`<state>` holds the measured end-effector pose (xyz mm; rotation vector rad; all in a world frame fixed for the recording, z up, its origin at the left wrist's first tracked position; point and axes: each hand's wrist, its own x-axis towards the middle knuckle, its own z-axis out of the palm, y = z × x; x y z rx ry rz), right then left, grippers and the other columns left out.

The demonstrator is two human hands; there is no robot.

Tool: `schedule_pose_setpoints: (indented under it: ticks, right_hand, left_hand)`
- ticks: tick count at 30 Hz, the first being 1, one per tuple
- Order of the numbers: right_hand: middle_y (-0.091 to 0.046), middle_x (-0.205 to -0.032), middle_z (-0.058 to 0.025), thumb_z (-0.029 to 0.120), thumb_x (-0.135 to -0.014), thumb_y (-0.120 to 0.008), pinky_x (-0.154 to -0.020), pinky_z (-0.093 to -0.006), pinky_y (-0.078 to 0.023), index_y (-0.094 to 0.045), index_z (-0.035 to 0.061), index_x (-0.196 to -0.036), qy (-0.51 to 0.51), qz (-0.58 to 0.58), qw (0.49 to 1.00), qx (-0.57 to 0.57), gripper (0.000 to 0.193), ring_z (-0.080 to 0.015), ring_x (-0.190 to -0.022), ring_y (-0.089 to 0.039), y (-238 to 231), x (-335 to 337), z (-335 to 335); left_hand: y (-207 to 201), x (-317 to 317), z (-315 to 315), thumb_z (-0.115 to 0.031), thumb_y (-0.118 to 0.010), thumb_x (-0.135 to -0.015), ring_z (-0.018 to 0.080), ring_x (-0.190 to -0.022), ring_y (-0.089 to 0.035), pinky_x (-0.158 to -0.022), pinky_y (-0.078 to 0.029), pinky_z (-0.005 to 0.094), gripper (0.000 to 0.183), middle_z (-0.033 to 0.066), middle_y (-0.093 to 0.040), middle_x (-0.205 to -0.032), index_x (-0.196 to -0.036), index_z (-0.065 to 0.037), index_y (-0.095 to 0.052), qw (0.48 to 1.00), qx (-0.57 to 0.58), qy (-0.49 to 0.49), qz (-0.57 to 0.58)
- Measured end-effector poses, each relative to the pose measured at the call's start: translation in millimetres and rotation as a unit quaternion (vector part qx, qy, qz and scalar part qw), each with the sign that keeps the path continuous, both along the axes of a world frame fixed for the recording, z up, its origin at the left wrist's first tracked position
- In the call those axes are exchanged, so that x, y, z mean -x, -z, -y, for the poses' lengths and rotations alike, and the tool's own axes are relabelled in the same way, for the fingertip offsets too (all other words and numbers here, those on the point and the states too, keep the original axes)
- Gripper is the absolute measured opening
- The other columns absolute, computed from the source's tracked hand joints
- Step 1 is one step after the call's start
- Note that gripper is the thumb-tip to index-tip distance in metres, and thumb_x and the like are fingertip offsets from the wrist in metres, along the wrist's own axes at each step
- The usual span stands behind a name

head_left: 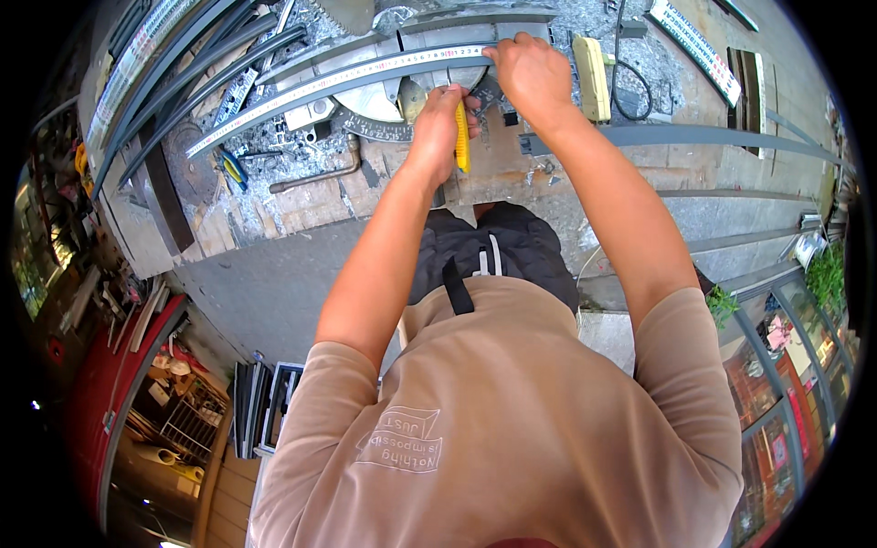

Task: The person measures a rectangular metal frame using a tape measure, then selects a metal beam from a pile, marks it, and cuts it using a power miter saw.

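My left hand [435, 130] is closed around a slim yellow utility knife [462, 142], its front end pointing away from me at the strip. A white measuring tape [375, 67] with printed marks runs from the left towards the centre, along a long grey profile [315, 91]. My right hand [530, 78] pinches the right end of the tape and profile; the fingertips partly hide it. Beneath them is the round metal base [376, 131] of a saw, with part of a toothed blade [347, 13] at the top edge.
Long grey profiles [187, 71] are stacked at the left. An L-shaped wrench [320, 180] and yellow-and-blue-handled pliers [234, 168] lie near the bench's front. On the right are a cream block [592, 79], a black cable [649, 96] and another grey profile [676, 136]. Metal shavings cover the bench.
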<state>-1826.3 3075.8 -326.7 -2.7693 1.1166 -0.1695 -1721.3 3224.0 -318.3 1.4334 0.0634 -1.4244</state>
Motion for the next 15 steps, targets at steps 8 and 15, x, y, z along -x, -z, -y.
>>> schedule_pose_setpoints:
  ticks: [8, 15]
  right_hand:
    - [-0.071, -0.085, -0.0102, 0.035, -0.099, -0.071, -0.068, -0.0432, -0.059, -0.074, 0.0075, -0.086, -0.026, 0.032, 0.998, 0.047, 0.031, -0.0306, -0.084, -0.072, 11, 7, -3]
    - [-0.072, -0.088, -0.0099, 0.037, -0.099, -0.070, -0.069, -0.0419, -0.060, -0.075, 0.0083, -0.088, -0.022, 0.021, 0.999, 0.042, 0.031, -0.0294, -0.087, -0.073, 11, 5, -2]
  left_hand:
    - [0, -2, 10, -0.027, -0.051, -0.113, 0.0160, -0.082, -0.061, -0.075, -0.054, 0.0325, 0.034, 0.0067, -0.063, -0.099, -0.136, -0.003, -0.054, 0.999, 0.031, 0.020, -0.003]
    - [7, 0, 17, -0.030, -0.046, -0.115, 0.0138, -0.078, -0.055, -0.069, -0.051, 0.0311, 0.033, 0.0032, -0.058, -0.091, -0.133, -0.005, -0.057, 0.999, 0.026, -0.009, 0.037]
